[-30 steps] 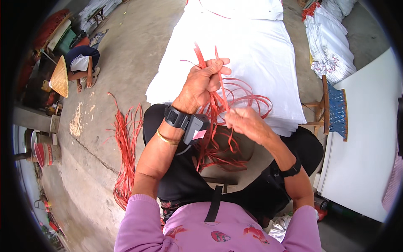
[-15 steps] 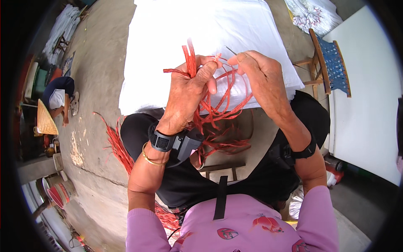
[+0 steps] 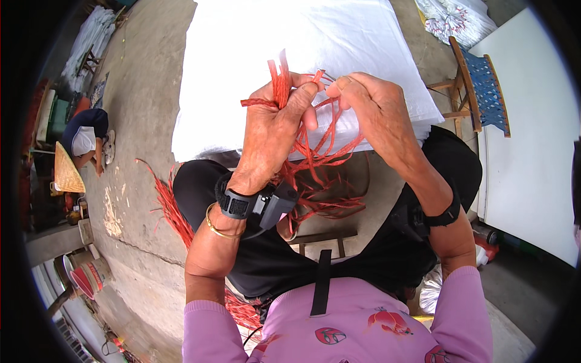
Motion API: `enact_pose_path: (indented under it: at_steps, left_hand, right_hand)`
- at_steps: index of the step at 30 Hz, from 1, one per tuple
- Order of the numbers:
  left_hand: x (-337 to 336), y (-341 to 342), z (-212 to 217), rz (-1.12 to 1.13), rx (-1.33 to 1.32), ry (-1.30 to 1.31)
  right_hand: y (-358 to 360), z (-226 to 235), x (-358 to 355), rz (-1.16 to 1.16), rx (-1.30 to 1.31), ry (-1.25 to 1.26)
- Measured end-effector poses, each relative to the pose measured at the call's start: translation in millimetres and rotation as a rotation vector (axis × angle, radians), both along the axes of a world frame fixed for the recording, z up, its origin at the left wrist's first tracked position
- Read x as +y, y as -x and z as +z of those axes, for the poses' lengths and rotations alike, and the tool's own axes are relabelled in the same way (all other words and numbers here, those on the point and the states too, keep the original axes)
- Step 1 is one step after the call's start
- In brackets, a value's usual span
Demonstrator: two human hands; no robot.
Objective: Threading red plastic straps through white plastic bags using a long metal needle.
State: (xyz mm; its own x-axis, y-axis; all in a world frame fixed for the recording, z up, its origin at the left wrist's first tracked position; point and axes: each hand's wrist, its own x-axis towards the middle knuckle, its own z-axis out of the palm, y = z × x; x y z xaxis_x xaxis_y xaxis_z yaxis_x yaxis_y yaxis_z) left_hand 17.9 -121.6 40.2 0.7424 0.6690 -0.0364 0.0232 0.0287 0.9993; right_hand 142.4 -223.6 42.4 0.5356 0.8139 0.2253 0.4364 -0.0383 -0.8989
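1. L hand [image 3: 269, 130]: thumb + index pinch the tip of a red plastic strand [image 3: 318, 75]; other fingers curl round a bunch of red plastic strands [image 3: 280, 89], cut ends sticking up past the knuckles, one end out to the L.
2. R hand [image 3: 378, 109]: just beside it, thumb + index pinched on a thin grey needle-like tool [image 3: 328, 75], mostly hidden, its visible bit right by the strand tip.
3. Strands' loops hang btwn & below both hands, past the near edge of the cloth pile, down btwn the knees.
4. Surface: flat white cloth pile [image 3: 242, 42] in front of the knees, layered edge showing nr R knee; hands are above its near end.
5. Floor: grey concrete [image 3: 139, 121], cracked; more red strands [image 3: 166, 206] lie L of the L knee.
6. R side: wooden chair w/ blue webbing [image 3: 481, 85], white panel [image 3: 532, 133] beyond; white bundle [image 3: 454, 21] farther up.
7. Far L: co-worker [image 3: 88, 136] bends low in a conical straw hat [image 3: 69, 172]; red-and-beige bucket [image 3: 92, 275] nearer.
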Motion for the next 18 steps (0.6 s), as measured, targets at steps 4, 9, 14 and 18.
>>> enact_pose_path:
  at_steps: [4,9,14,18]
  left_hand:
    - [0,1,-1,-0.023,-0.013,-0.004]
    - [-2,0,-1,-0.019,-0.001,-0.009]
    - [0,1,-1,-0.041,0.008,-0.073]
    - [-1,-2,-5,-0.038,-0.016,-0.065]
  right_hand:
    - [1,4,0,-0.016,-0.009,-0.013]
    - [-2,-1,-1,-0.003,-0.059,-0.010]
    - [1,-2,1,-0.008,-0.025,0.008]
    - [2,-7,1,0.030,-0.100,0.034]
